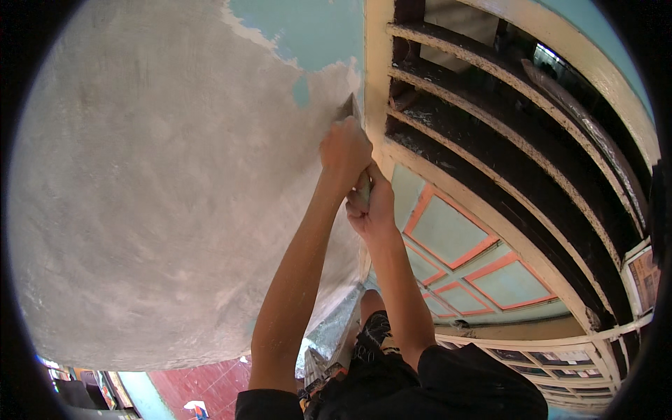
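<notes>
A metal scraper (350,105) rests with its blade against the wall (182,175), which has a mottled grey coat, near its border with a cream upright frame (374,42). My left hand (344,154) is closed on the scraper just below the blade, hiding much of it. Lower down, my right hand (371,199) grips the scraper's handle (362,187). Above and left of the blade, patches of light blue paint (301,28) show through the grey coat with ragged pale edges.
Dark louvred slats (504,112) in a cream frame fill the right. Beneath them is a pale green door (448,227) with orange-edged panels, and more slatted window (553,364) below. A red floor (192,392) and my legs (371,315) show at the bottom.
</notes>
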Demonstrator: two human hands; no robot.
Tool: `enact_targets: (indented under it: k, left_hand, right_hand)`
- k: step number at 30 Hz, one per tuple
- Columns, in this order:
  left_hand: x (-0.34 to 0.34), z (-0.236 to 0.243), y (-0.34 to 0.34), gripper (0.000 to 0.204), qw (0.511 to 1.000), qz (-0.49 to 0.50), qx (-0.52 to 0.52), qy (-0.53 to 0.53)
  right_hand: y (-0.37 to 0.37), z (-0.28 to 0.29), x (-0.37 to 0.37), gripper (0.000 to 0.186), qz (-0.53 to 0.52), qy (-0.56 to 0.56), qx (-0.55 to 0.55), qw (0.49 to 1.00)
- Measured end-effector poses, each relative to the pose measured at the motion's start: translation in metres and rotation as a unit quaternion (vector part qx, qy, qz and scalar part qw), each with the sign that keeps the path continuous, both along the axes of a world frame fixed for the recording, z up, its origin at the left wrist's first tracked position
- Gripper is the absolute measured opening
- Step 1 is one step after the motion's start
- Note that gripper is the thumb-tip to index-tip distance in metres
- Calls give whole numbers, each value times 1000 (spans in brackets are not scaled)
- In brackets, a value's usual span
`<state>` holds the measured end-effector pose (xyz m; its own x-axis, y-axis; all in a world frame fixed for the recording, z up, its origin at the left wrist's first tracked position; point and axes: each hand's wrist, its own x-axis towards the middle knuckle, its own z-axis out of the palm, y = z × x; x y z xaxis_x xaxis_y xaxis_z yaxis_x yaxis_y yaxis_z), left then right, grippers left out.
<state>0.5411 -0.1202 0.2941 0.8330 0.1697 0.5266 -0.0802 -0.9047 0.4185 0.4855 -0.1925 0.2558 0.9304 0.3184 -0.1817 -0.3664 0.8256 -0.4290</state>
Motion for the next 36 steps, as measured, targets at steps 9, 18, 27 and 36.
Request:
enact_targets:
  k: [9,18,27,36]
  left_hand:
    - [-8,-1,1,18,995,22,-30,96]
    - [1,5,-12,16,997,16,-31,68]
    - [9,24,-13,24,995,-4,-46,90]
    - [-18,18,6,17,997,10,-23,73]
  right_hand:
    - [-10,4,-14,29,44,-37,-26,998]
    - [-11,5,-2,28,-2,10,-26,1000]
    - [-11,10,8,25,5,-22,17,1000]
    - [-8,25,-25,26,67,-47,9,997]
